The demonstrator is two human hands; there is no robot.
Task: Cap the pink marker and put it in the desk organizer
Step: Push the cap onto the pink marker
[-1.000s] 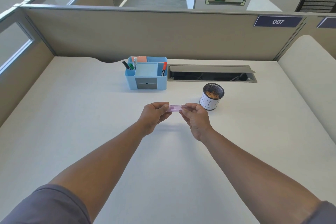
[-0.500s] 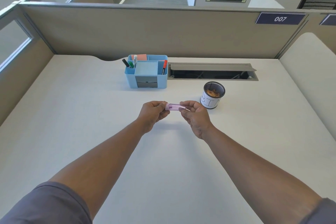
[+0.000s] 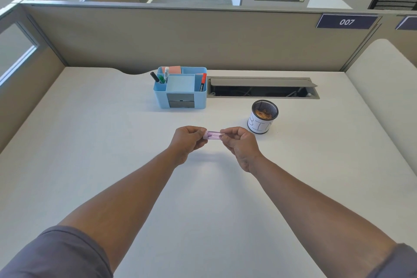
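Now the pink marker (image 3: 214, 137) lies level between both hands above the desk (image 3: 90, 142), and less of its barrel shows than half a second ago: the left hand (image 3: 188, 140) and right hand (image 3: 239, 144) have drawn closer, which suggests the cap is being pushed home, though the cap itself is mostly hidden in the grip. The fingers (image 3: 198, 134) of each hand are clenched on one end of the marker. If the cap is seated, only the drop-off remains. The marker looks like smooth, slightly glossy plastic, a slim cylinder. The desk organizer (image 3: 180, 97), at 12 o'clock from the hands and well apart, is a boxy pale-blue plastic caddy with upright pens in its compartments. At 2 o'clock stands a round mesh cup (image 3: 262, 117) wrapped in white paper.
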